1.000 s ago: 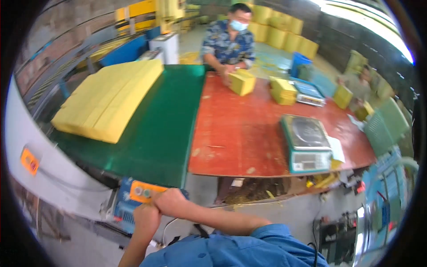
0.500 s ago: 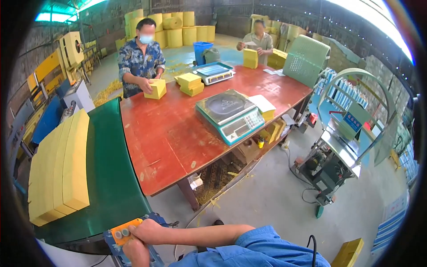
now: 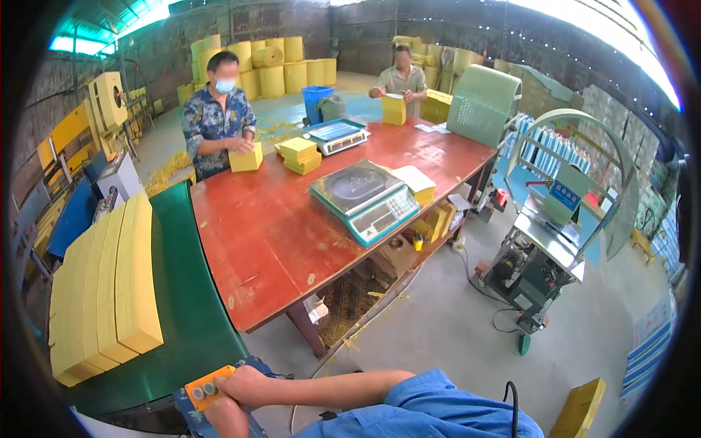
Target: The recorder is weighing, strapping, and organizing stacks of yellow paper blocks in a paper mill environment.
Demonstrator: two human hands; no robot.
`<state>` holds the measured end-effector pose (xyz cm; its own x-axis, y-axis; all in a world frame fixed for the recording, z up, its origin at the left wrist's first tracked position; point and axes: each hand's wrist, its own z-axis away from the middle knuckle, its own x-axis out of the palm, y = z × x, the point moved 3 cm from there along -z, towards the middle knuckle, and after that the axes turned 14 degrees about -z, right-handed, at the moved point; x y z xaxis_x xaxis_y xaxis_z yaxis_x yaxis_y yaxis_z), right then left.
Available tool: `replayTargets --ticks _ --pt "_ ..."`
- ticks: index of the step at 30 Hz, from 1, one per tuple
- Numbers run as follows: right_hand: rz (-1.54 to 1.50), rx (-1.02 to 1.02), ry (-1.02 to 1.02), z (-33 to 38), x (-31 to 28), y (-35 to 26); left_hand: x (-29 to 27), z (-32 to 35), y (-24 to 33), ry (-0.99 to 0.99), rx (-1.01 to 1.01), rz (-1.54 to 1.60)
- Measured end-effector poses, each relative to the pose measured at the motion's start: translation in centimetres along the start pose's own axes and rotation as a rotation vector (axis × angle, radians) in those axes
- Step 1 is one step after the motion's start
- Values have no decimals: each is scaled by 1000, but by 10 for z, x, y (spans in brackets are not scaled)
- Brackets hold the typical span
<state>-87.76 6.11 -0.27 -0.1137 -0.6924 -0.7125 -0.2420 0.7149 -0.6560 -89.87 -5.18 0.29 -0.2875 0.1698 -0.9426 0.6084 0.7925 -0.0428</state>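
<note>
At the bottom left, my right hand (image 3: 247, 385) is closed at the right edge of an orange control box (image 3: 202, 393) with round buttons, its fingertips curled onto the box. My left hand (image 3: 225, 417) lies against the lower side of the same box, just below my right; its fingers are hidden. The box is fixed on a blue mount at the near end of a green conveyor belt (image 3: 182, 292). On that belt stands a row of long yellow paper stacks (image 3: 135, 277), pressed side by side.
Right of the belt, a red table (image 3: 255, 248) bears a digital scale (image 3: 363, 204), a second scale (image 3: 336, 137) and yellow blocks (image 3: 299, 155). Two co-workers stand behind it, handling yellow blocks. A strapping machine (image 3: 544, 241) with a tall arch stands at right.
The yellow stacks have shifted slightly right on the belt. The near co-worker now has both hands at a block; the far one's paper has come down to the block. My hands stay at the box.
</note>
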Motion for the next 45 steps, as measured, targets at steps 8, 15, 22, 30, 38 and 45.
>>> replayTargets --ticks 8,15,22,30,38,45 --pt "18 46 6 5 7 0 -38 -8 13 51 -182 923" --pt "-50 44 42 4 4 -3 -30 -7 4 11 -177 906" --pt "-37 29 29 6 6 -2 -46 -2 12 146 -189 784" --pt "-68 49 33 5 6 0 -33 -9 11 85 -190 934" --pt "-70 93 70 7 6 0 -50 -11 22 60 -248 972" --pt "-49 79 19 6 7 -8 -42 -4 6 -38 -246 893"
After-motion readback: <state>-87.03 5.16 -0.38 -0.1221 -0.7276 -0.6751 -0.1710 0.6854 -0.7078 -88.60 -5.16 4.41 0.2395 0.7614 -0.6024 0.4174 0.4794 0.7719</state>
